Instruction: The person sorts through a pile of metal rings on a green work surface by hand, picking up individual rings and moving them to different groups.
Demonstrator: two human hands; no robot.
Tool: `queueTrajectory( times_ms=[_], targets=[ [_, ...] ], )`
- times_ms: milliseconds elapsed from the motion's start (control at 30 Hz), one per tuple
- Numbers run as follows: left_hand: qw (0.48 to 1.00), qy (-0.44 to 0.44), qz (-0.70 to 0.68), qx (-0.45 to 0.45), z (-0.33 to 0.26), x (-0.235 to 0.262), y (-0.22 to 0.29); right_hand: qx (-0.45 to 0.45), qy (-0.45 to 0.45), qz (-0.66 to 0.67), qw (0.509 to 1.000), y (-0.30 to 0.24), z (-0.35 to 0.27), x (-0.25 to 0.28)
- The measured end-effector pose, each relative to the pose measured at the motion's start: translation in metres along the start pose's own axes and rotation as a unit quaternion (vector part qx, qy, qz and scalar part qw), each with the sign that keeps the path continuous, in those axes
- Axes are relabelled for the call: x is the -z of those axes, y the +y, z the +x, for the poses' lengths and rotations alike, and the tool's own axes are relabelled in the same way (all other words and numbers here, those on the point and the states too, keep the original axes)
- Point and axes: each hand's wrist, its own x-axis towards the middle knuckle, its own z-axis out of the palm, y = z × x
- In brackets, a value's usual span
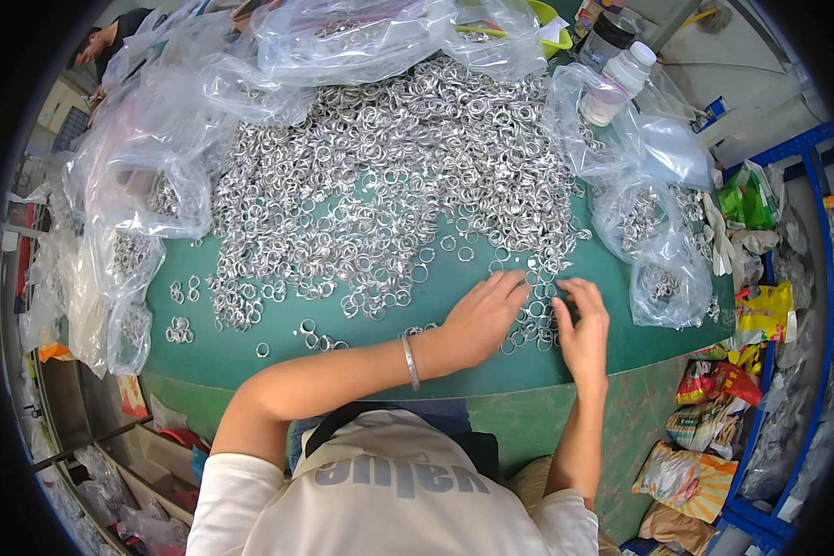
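Metal rings (380, 176): large loose heap on green table (454, 357), plastic bags (139, 157) from 9 to 3 o'clock. Left hand (482, 315) and right hand (584, 329), fingers spread open, rest on rings at the heap's 5 o'clock edge.

A green worktop (454, 357) carries a wide heap of small silver metal rings (389, 176) spread over most of its far and middle part. Toward the near edge the heap thins into loose rings, with a few small clusters (180, 329) lying apart on the left. Crumpled clear plastic bags (148, 157) lie along the left and far sides, some with rings inside. More clear bags holding rings (663, 250) rest on the right side. Two white plastic bottles (621, 74) stand at the far right corner.
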Motion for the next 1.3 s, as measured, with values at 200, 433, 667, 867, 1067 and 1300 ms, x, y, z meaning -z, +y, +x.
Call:
queueTrajectory(
  times_ms=[200, 433, 667, 867, 1067, 1300],
  targets=[
    [0.996, -0.054, 0.008, -0.072, -0.008, -0.008, -0.002, 0.052, -0.044, -0.025, 0.997, -0.002, -0.014, -0.008],
    [0.996, -0.070, -0.059, -0.006, -0.020, 0.006, 0.009, 0.046, -0.006, 0.017, 0.999, -0.002, -0.016, -0.005],
    [0.997, -0.044, -0.001, -0.062, -0.025, -0.006, 0.001, 0.052, -0.006, 0.026, 0.998, 0.006, -0.020, -0.007],
    [0.995, -0.011, 0.065, -0.081, 0.005, -0.007, 0.001, 0.039, -0.006, -0.029, 0.999, -0.002, -0.019, -0.005],
    [0.988, -0.072, 0.124, -0.048, 0.029, -0.008, 0.006, 0.021, -0.022, -0.053, 0.998, 0.000, -0.026, -0.004],
    [0.992, -0.084, 0.090, -0.034, 0.034, -0.007, 0.002, 0.011, -0.018, -0.028, 0.999, -0.002, -0.028, -0.005]
  ],
)
